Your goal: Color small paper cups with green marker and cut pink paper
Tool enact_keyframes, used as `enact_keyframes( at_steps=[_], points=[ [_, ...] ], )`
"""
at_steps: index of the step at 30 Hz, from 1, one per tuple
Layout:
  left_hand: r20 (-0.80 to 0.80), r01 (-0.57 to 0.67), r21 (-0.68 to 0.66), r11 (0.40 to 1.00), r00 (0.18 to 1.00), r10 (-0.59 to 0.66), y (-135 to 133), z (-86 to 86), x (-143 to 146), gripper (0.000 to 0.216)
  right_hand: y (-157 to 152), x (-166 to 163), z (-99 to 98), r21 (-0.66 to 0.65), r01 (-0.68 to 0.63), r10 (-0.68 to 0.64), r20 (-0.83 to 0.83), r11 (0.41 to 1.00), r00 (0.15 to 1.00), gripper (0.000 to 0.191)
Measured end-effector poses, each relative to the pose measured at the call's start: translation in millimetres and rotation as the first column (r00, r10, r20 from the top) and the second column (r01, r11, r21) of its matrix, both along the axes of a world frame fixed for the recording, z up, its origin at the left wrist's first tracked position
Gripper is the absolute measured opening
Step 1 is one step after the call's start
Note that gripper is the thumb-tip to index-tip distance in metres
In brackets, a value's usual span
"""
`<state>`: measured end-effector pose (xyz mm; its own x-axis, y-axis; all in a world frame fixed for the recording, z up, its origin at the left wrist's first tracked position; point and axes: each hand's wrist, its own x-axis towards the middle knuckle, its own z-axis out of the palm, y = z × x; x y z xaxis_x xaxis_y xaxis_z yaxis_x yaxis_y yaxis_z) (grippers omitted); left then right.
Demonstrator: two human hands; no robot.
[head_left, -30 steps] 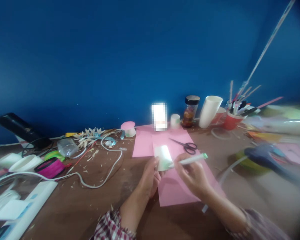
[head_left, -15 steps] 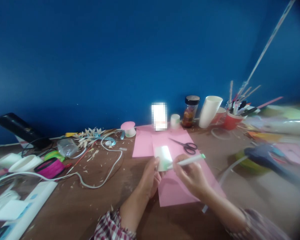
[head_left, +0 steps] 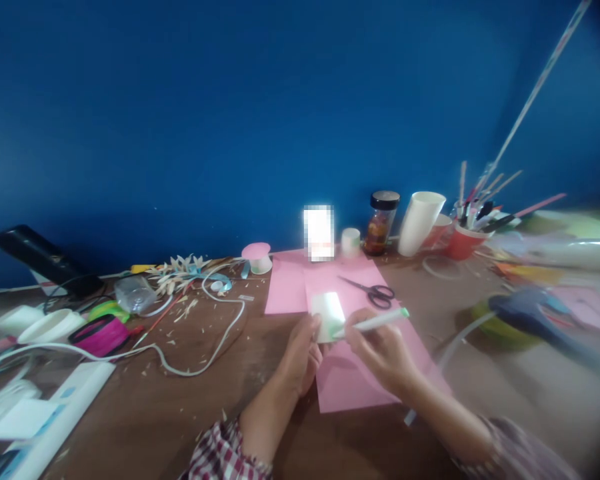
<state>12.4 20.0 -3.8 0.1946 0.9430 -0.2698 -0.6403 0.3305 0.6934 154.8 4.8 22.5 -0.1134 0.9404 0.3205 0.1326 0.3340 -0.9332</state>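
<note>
My left hand grips a small white cup-like piece, its top bright with glare and its lower edge tinted green. In my right hand is a white marker with a green end. The marker's tip meets the green lower part of the white piece. Both hands are above pink paper sheets. Dark-handled scissors lie on the paper just beyond my right hand.
Along the wall stand a small white cup, a dark-lidded jar, a tall white cup and a red cup of brushes. A glue gun lies right. Left are a white cable, tape rolls and a power strip.
Almost nothing differs. My right hand and the marker have shifted very slightly; my left hand keeps the white piece in the same place.
</note>
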Motion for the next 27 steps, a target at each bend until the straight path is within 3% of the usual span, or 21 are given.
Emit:
enact_keyframes(
  at_steps=[27],
  points=[
    [-0.021, -0.012, 0.012, 1.0, 1.0, 0.012, -0.1, -2.1, -0.2, 0.032, 0.6, 0.8, 3.3, 0.008, 0.015, -0.015, 0.041, 1.0, 0.999, 0.009]
  ],
)
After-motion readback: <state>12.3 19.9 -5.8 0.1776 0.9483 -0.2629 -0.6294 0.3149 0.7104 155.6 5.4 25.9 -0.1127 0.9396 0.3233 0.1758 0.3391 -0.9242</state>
